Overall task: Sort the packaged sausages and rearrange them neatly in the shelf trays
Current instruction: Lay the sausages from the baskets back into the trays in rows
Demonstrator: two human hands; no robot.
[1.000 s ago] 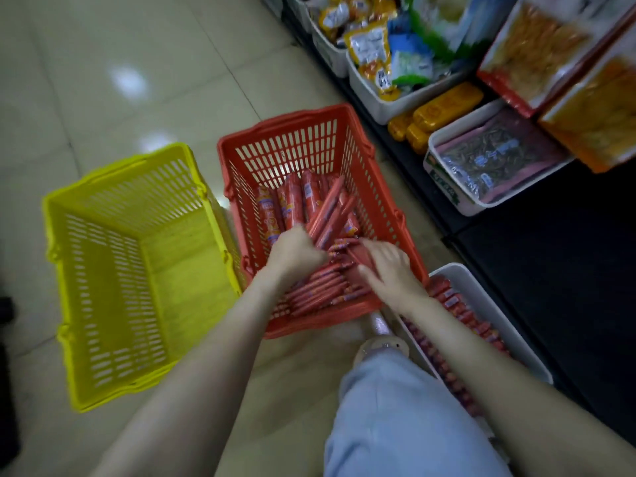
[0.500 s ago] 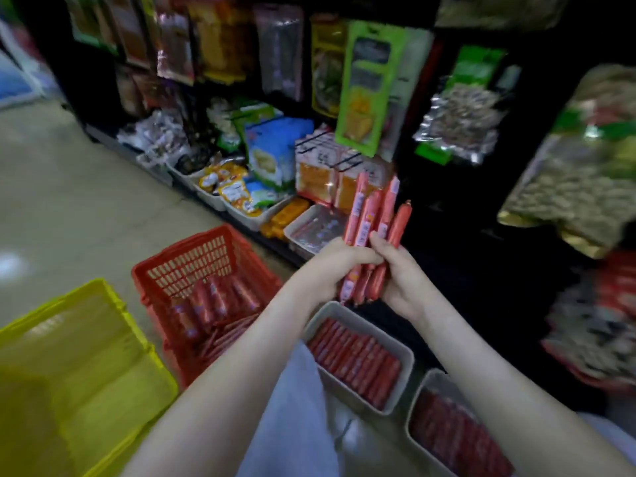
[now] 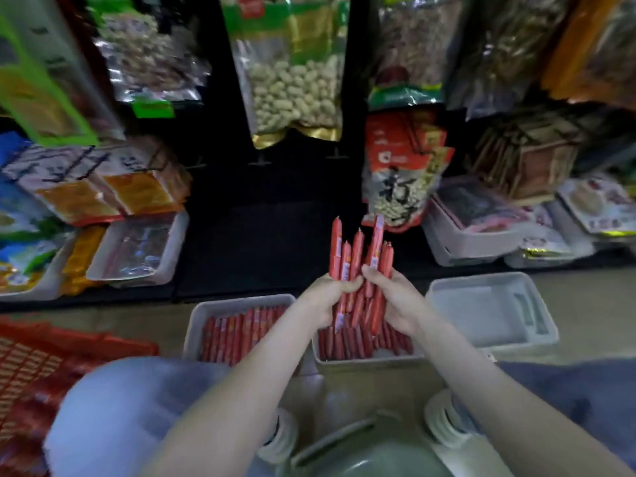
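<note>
In the head view, the left hand (image 3: pixel 323 296) and the right hand (image 3: pixel 395 302) were close together. Both gripped one bunch of red packaged sausages (image 3: pixel 356 253), which stood upright just above the middle tray (image 3: pixel 364 360). The tops did not line up, and some stuck up higher. I think it would be best to tap the ends level first, then lay the bunch flat beside the rows in that tray. It looked fairly full, so room near its rim was tight. The left tray (image 3: pixel 241 299) was packed with rows too. The right tray (image 3: pixel 481 309) looked empty, with lots of room. The red basket (image 3: pixel 51 356) sat on the floor (image 3: pixel 361 387), well apart from the hands. The dark shelf (image 3: pixel 261 256) edge ran just behind the trays.
</note>
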